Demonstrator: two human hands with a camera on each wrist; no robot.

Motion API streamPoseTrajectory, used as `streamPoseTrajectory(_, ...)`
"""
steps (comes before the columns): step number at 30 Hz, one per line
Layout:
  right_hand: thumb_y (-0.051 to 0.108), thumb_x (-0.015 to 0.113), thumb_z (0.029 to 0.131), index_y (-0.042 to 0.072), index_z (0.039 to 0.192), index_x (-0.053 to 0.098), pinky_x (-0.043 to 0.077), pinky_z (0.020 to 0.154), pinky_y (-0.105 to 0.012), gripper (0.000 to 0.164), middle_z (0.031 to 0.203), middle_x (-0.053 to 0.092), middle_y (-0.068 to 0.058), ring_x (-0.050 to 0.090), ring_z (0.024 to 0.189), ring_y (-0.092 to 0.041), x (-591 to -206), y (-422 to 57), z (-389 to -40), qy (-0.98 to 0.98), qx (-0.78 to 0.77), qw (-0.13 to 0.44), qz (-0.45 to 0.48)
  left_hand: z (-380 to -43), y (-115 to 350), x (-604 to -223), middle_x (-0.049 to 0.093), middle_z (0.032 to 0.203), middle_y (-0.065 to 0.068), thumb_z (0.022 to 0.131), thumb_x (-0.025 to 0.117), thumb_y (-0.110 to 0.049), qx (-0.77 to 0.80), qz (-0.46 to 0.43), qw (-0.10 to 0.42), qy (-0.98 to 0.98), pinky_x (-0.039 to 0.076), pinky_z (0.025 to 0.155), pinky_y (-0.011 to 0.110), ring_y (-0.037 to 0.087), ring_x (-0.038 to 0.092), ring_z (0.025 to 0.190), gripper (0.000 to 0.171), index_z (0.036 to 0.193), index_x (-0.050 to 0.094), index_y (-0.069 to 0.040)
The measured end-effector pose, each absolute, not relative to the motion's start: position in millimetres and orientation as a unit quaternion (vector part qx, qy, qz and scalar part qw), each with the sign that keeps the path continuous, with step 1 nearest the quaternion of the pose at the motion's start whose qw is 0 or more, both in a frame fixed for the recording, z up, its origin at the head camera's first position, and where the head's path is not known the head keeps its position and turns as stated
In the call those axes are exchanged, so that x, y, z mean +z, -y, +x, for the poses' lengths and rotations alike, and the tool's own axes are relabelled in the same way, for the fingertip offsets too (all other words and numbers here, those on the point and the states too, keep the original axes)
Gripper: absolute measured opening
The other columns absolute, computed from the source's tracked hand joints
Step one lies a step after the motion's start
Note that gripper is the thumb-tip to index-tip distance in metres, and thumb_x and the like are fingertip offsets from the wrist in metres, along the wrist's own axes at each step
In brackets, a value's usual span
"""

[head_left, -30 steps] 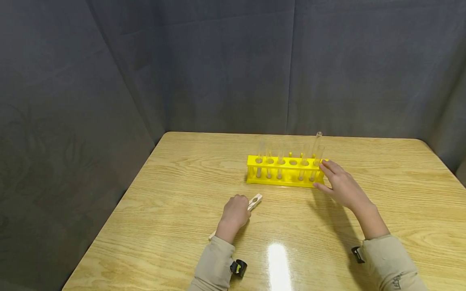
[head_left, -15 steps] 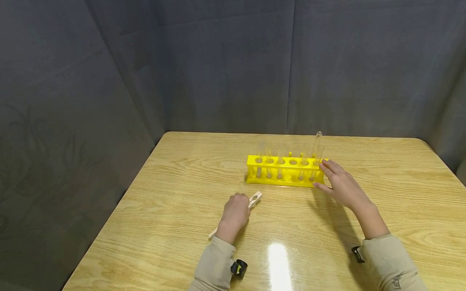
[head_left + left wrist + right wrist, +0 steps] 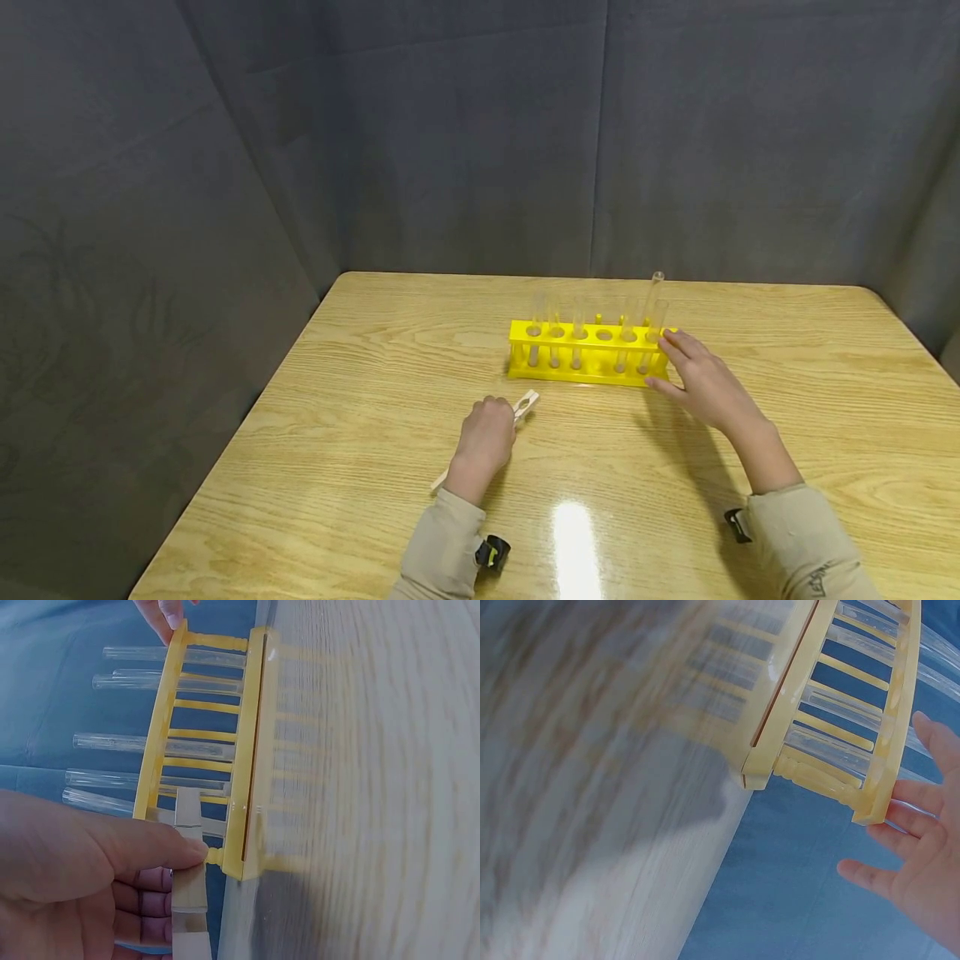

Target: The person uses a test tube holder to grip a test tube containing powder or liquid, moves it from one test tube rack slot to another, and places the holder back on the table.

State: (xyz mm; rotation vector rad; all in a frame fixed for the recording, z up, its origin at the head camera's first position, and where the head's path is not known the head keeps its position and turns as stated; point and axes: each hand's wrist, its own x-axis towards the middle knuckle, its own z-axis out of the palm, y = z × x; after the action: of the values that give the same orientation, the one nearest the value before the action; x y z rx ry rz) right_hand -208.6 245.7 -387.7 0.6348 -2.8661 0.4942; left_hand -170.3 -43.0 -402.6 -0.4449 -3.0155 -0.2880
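Note:
My left hand pinches a wooden test tube clamp between thumb and curled fingers. The clamp's far end points up and right, toward the yellow test tube rack; in the head view a gap of table lies between them. Several clear test tubes stand in the rack's holes; one hole right of its middle has no tube. My right hand is at the rack's right end, its fingers spread and fairly straight. In the right wrist view, fingers touch the top plate's end.
One more clear tube stands taller at the rack's back right, on the row of yellow pegs. The wood-grain table extends around the rack. A dark grey curtain hangs behind and at the left.
The clamp's far end has tilted slightly upward in my left hand, away from me. My right hand and the rack have stayed in place.

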Motion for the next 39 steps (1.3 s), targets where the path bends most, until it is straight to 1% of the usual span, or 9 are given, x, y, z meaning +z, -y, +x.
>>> streamPoseTrajectory(7, 0.021, 0.063, 0.083, -0.014, 0.128, 0.036, 0.024, 0.094, -0.056, 0.063, 0.134, 0.029, -0.03, 0.021, 0.125, -0.043, -387.0, -245.5, -208.0, 0.96, 0.167, 0.076, 0.21, -171.4, 42.7, -405.9, 0.049, 0.067, 0.011, 0.079, 0.065, -0.007, -0.089, -0.149, 0.089, 0.981, 0.044, 0.049, 0.03, 0.023, 0.053, 0.059, 0.015, 0.075, 0.056, 0.004)
streamPoseTrajectory(11, 0.022, 0.063, 0.083, -0.014, 0.128, 0.035, 0.023, 0.094, -0.057, 0.064, 0.134, 0.028, -0.03, 0.02, 0.125, -0.043, -386.5, -245.4, -207.9, 0.961, 0.168, 0.072, 0.208, -171.9, 43.0, -407.2, 0.047, 0.066, 0.01, 0.079, 0.063, -0.005, -0.097, -0.155, 0.103, 0.978, 0.044, 0.046, 0.027, 0.021, 0.053, 0.055, 0.013, 0.075, 0.055, 0.004)
streamPoseTrajectory(16, 0.022, 0.063, 0.084, -0.014, 0.128, 0.035, 0.023, 0.094, -0.057, 0.063, 0.134, 0.028, -0.031, 0.021, 0.125, -0.043, -386.5, -245.5, -208.2, 0.96, 0.168, 0.075, 0.211, -172.2, 43.3, -407.5, 0.046, 0.066, 0.009, 0.08, 0.063, -0.004, -0.101, -0.161, 0.1, 0.977, 0.042, 0.044, 0.024, 0.018, 0.052, 0.053, 0.012, 0.077, 0.056, 0.005)
streamPoseTrajectory(22, 0.022, 0.063, 0.084, -0.014, 0.128, 0.036, 0.024, 0.094, -0.057, 0.063, 0.133, 0.028, -0.031, 0.021, 0.125, -0.043, -386.7, -245.7, -208.2, 0.959, 0.169, 0.079, 0.214, -171.8, 43.5, -408.5, 0.047, 0.067, 0.009, 0.079, 0.064, -0.005, -0.102, -0.161, 0.098, 0.977, 0.043, 0.045, 0.025, 0.019, 0.052, 0.054, 0.014, 0.077, 0.055, 0.005)
streamPoseTrajectory(29, 0.023, 0.061, 0.085, -0.013, 0.129, 0.034, 0.022, 0.094, -0.057, 0.064, 0.135, 0.026, -0.03, 0.02, 0.125, -0.044, -384.7, -245.1, -207.8, 0.961, 0.17, 0.068, 0.207, -172.5, 43.4, -410.0, 0.047, 0.065, 0.009, 0.077, 0.064, -0.004, -0.11, -0.158, 0.113, 0.975, 0.041, 0.043, 0.024, 0.017, 0.05, 0.053, 0.014, 0.076, 0.052, 0.003)
streamPoseTrajectory(31, 0.024, 0.061, 0.085, -0.013, 0.129, 0.034, 0.022, 0.094, -0.057, 0.064, 0.135, 0.026, -0.03, 0.02, 0.125, -0.044, -384.5, -245.3, -208.0, 0.961, 0.17, 0.066, 0.207, -173.1, 43.4, -410.3, 0.047, 0.064, 0.009, 0.078, 0.062, -0.004, -0.121, -0.154, 0.109, 0.975, 0.041, 0.042, 0.025, 0.018, 0.049, 0.053, 0.012, 0.078, 0.052, 0.004)
streamPoseTrajectory(34, 0.026, 0.06, 0.086, -0.013, 0.13, 0.033, 0.022, 0.094, -0.057, 0.064, 0.135, 0.026, -0.03, 0.02, 0.125, -0.044, -384.5, -245.4, -208.5, 0.962, 0.171, 0.063, 0.205, -173.8, 43.6, -410.1, 0.048, 0.065, 0.01, 0.079, 0.059, -0.003, -0.136, -0.147, 0.097, 0.975, 0.041, 0.043, 0.026, 0.019, 0.05, 0.054, 0.013, 0.085, 0.054, 0.007)
streamPoseTrajectory(39, 0.028, 0.059, 0.086, -0.013, 0.13, 0.033, 0.022, 0.094, -0.058, 0.066, 0.136, 0.025, -0.03, 0.019, 0.125, -0.043, -384.4, -245.7, -208.6, 0.962, 0.172, 0.058, 0.205, -174.8, 44.3, -411.0, 0.048, 0.063, 0.01, 0.079, 0.058, -0.003, -0.151, -0.145, 0.091, 0.974, 0.04, 0.042, 0.027, 0.02, 0.05, 0.053, 0.01, 0.082, 0.051, 0.004)
